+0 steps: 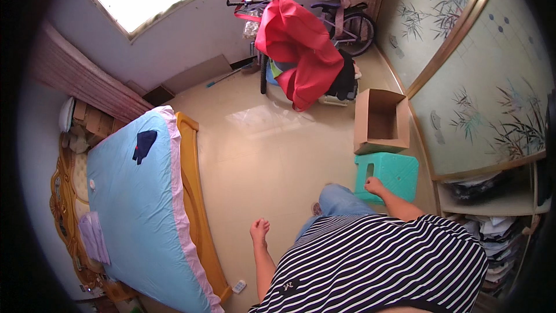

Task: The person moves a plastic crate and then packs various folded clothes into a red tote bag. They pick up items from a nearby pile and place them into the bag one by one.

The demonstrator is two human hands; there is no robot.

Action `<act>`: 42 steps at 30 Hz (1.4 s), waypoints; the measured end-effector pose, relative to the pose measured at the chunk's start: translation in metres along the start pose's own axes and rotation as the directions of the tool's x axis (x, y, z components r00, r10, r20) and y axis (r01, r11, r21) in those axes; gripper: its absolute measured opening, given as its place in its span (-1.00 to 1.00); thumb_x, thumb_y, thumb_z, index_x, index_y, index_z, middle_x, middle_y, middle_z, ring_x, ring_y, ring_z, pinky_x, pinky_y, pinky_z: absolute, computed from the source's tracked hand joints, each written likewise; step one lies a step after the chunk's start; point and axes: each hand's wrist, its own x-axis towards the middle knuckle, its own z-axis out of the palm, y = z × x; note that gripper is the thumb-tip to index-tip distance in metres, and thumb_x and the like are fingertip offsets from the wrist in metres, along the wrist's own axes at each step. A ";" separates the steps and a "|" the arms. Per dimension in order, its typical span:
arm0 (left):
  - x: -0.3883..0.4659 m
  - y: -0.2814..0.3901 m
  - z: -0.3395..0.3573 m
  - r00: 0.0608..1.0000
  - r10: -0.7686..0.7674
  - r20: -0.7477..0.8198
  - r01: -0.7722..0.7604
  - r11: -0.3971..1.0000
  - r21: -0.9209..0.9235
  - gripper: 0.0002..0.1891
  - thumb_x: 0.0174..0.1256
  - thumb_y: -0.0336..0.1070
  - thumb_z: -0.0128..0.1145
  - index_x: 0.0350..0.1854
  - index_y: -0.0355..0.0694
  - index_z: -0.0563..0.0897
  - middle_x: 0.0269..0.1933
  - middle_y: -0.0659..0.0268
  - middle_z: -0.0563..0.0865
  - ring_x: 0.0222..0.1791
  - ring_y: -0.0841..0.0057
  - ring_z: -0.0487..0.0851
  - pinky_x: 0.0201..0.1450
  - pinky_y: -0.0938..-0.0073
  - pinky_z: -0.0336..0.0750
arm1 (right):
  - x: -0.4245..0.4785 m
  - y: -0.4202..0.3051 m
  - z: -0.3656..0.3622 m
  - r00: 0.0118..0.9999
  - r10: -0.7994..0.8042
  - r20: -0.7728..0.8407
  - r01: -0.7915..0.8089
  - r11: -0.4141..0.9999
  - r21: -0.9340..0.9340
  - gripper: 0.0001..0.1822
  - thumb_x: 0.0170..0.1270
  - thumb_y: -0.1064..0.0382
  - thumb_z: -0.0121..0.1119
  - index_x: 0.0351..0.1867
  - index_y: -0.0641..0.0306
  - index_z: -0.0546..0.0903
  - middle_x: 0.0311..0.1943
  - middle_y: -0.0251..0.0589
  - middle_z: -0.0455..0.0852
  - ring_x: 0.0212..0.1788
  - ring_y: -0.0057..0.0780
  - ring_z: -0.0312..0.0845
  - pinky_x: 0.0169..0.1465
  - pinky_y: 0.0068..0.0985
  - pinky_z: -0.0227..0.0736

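Observation:
My left hand [259, 228] hangs over the tiled floor [234, 191] between the bed and my body. Its fingers are curled in, and nothing shows in them. Above the turquoise plastic stool [397, 176], on the right, is my right hand [373, 186], loosely fisted with no visible object; whether it touches the stool is unclear. An open cardboard box [362, 117] lies just beyond the stool, its inside facing up. On the left stands a bed with a light blue sheet [134, 208]. A dark navy cloth [144, 145] lies on it.
A large red fabric bag [299, 48] drapes over items beside a bicycle [358, 30] near the window. Sliding wardrobe doors [491, 117] and shelves of folded clothes [497, 248] line the right. Close to the bed's wooden footboard [195, 208] is a small white object [239, 287].

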 end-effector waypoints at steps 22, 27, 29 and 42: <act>0.200 0.100 0.019 0.963 -0.248 -0.104 0.238 0.966 -0.096 -0.82 0.28 -0.23 0.09 -0.26 -0.26 0.55 -0.28 0.21 0.67 -0.32 0.50 0.64 -0.31 0.57 0.53 | 0.443 -0.493 -0.254 0.792 -0.142 -0.594 0.322 0.924 0.208 -0.21 -0.01 0.01 0.30 0.24 0.34 0.29 0.18 0.14 0.36 0.23 0.02 0.25 0.28 -0.24 0.21; 0.235 0.220 0.096 0.976 -0.203 0.079 0.194 0.976 0.102 -0.78 0.28 -0.21 0.11 -0.20 -0.27 0.55 -0.34 0.29 0.65 -0.42 0.61 0.55 -0.42 0.59 0.46 | 0.493 -0.568 -0.333 0.713 0.002 -0.702 0.036 0.999 0.040 0.07 -0.12 -0.01 0.42 0.39 0.12 0.02 0.36 -0.08 0.12 0.38 -0.13 0.02 0.31 -0.08 0.09; 0.263 0.241 0.103 0.963 -0.225 0.150 0.184 0.952 0.245 -0.77 0.27 -0.20 0.11 -0.21 -0.28 0.58 -0.37 0.32 0.63 -0.46 0.65 0.50 -0.47 0.60 0.41 | 0.514 -0.574 -0.343 0.699 0.052 -0.713 -0.076 0.997 -0.002 0.09 -0.13 -0.02 0.43 0.40 0.10 -0.01 0.38 -0.11 0.09 0.41 -0.16 -0.02 0.30 -0.07 0.09; 0.481 0.344 0.027 0.912 -0.409 -0.015 0.399 0.881 0.253 -0.85 0.25 -0.30 0.07 -0.39 -0.28 0.56 -0.44 0.21 0.67 -0.48 0.46 0.64 -0.38 0.52 0.57 | 0.527 -0.692 -0.406 0.145 -0.540 -0.829 0.541 0.745 -0.390 -0.71 0.01 0.49 -0.02 -0.20 0.17 0.53 -0.31 -0.09 0.57 -0.22 -0.01 0.53 -0.24 -0.24 0.45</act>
